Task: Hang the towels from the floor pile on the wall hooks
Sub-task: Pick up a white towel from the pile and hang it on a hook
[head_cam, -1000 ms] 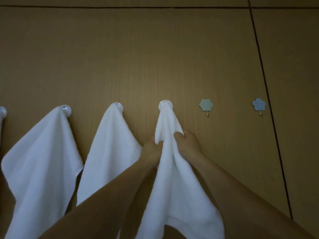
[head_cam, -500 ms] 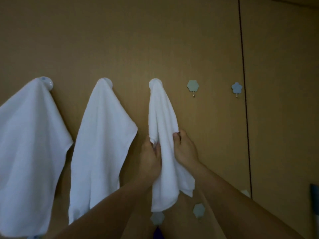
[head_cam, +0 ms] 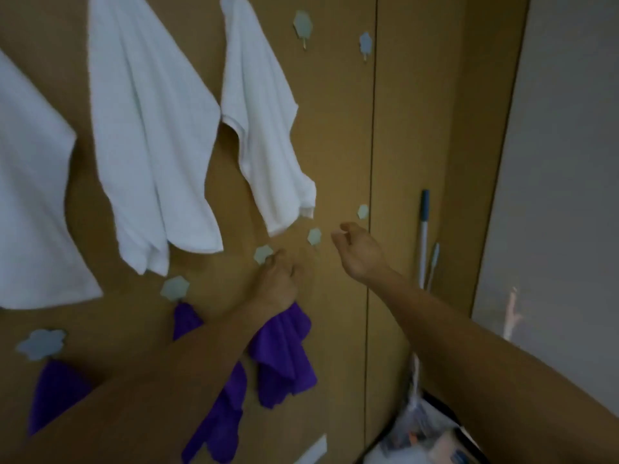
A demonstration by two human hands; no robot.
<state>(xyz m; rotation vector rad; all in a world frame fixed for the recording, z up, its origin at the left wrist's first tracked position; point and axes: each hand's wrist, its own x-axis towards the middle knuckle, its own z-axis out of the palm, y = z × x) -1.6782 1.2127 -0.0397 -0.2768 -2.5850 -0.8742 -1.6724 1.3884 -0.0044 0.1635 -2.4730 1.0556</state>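
Three white towels hang on the brown wall: one at the left (head_cam: 33, 195), one in the middle (head_cam: 150, 145) and one to the right (head_cam: 264, 128). Their hooks lie above the frame's top edge. My left hand (head_cam: 278, 283) is below the right towel with loosely curled fingers, holding nothing, in front of a purple cloth (head_cam: 284, 356). My right hand (head_cam: 358, 252) hovers to the right of it, fingers relaxed and empty. Two bare hooks (head_cam: 303, 25) (head_cam: 365, 43) sit at the upper right. The floor pile is out of view.
A lower row of small hooks (head_cam: 314, 235) runs down to the left, and more purple cloths (head_cam: 221, 413) hang from them. A mop handle (head_cam: 423, 229) leans against the wall at the right. A plastic bag of items (head_cam: 418, 430) sits at the bottom right.
Both hands have let go of the right white towel and dropped below it. The view has tilted down, bringing the lower hooks and purple cloths into sight.
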